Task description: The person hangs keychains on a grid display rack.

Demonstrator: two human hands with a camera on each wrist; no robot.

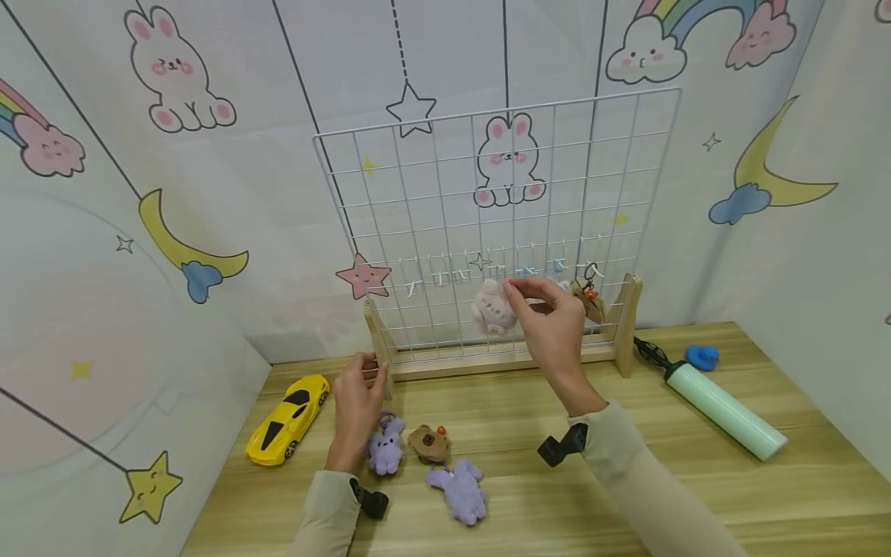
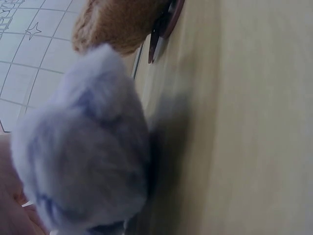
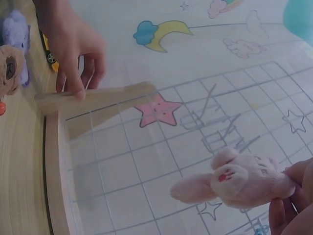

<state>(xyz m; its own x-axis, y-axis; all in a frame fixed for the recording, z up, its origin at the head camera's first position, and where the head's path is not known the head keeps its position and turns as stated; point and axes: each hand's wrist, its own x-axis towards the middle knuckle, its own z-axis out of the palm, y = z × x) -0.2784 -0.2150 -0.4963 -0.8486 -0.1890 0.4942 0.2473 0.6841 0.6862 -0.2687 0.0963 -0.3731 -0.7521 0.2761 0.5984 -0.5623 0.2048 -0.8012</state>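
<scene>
My right hand [image 1: 554, 333] pinches a pale pink plush charm [image 1: 496, 308] between thumb and fingers, in front of the white wire grid rack [image 1: 445, 325]. In the right wrist view the plush [image 3: 244, 178] shows a long limb and a small red spot. My left hand [image 1: 358, 398] holds the front end of the rack's left wooden foot [image 1: 378, 340]. Small hooks [image 1: 459, 276] line the grid, and a brown plush keychain [image 1: 590, 300] hangs at the right. Below the left hand lie a purple plush keychain [image 1: 386, 446], a brown one [image 1: 429, 443] and another purple one [image 1: 462, 493].
A yellow toy car [image 1: 288, 420] stands left of the left hand. On the right are a mint-green cylinder with a black end [image 1: 724, 410] and a small blue toy duck [image 1: 703, 357]. Patterned cloth [image 1: 264, 193] surrounds the wooden table [image 1: 557, 480].
</scene>
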